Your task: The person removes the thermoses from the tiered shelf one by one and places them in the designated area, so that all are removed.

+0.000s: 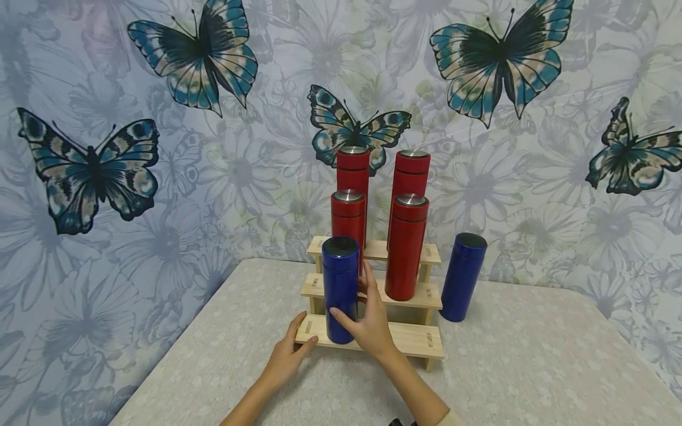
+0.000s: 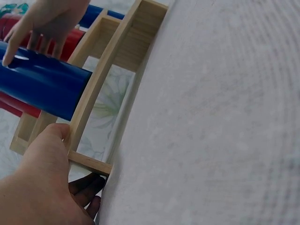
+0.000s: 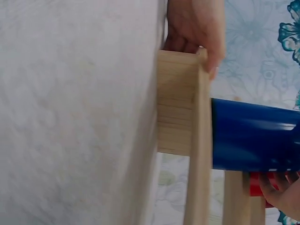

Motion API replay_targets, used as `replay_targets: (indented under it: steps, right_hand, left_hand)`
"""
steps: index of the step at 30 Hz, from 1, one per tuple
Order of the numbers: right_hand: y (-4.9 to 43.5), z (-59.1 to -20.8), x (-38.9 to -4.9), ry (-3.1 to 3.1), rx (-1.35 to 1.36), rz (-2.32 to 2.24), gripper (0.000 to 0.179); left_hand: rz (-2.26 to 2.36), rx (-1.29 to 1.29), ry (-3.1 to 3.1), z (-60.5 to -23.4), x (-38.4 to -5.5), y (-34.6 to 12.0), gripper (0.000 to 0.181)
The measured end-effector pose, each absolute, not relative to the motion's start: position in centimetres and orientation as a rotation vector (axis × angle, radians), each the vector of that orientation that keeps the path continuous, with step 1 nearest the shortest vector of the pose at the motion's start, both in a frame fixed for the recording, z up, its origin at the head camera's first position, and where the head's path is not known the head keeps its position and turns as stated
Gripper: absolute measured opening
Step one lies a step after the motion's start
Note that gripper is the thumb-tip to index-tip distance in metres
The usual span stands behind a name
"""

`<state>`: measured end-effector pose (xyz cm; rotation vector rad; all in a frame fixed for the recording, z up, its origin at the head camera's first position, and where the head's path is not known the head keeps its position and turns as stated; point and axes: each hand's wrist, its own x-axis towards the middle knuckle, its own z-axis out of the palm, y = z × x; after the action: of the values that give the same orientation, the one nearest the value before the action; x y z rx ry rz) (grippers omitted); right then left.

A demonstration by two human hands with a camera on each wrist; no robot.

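Observation:
A blue thermos [image 1: 340, 284] with a dark lid stands upright on the lowest step, left of its middle. My right hand [image 1: 374, 328] holds it from the right, thumb across its front and fingers toward the far side. The wooden three-step stand [image 1: 410, 338] is gripped at the left end of its bottom step by my left hand [image 1: 285, 358]. In the left wrist view, the left thumb lies on the step's front edge, with the other fingers around the end support. The right wrist view shows the blue thermos's base [image 3: 248, 134] against the step.
Two red thermoses stand on the middle step, one at right [image 1: 407, 251] and one at left [image 1: 348, 216], partly hidden. Two more, left [image 1: 353, 168] and right [image 1: 411, 174], stand on the top step. Another blue thermos [image 1: 463, 278] is on the table [image 1: 511, 361], right of the stand.

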<state>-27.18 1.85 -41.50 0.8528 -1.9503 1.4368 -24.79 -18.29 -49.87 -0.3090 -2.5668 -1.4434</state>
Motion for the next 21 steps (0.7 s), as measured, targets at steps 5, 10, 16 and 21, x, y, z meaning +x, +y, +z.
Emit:
replay_targets:
  steps: [5, 10, 16, 21]
  right_hand:
    - [1.4, -42.8, -27.9, -2.002, 0.830, 1.356, 0.106]
    - [1.2, -43.1, -27.9, -2.018, 0.806, 1.347, 0.105]
    - [1.1, -43.3, -27.7, -1.981, 0.797, 1.323, 0.104]
    - [1.2, -43.5, -27.4, -1.927, 0.816, 1.291, 0.102]
  left_hand:
    - [-1.452, -0.322, -2.564, -49.8, -24.7, -18.3, 0.069]
    - [-1.452, -0.329, -2.563, -49.8, -24.7, -18.3, 0.068]
    - [-1.441, -0.335, -2.565, -49.8, -24.7, -18.3, 0.069]
    - [-1.451, -0.341, -2.587, -50.0, -24.7, -18.4, 0.071]
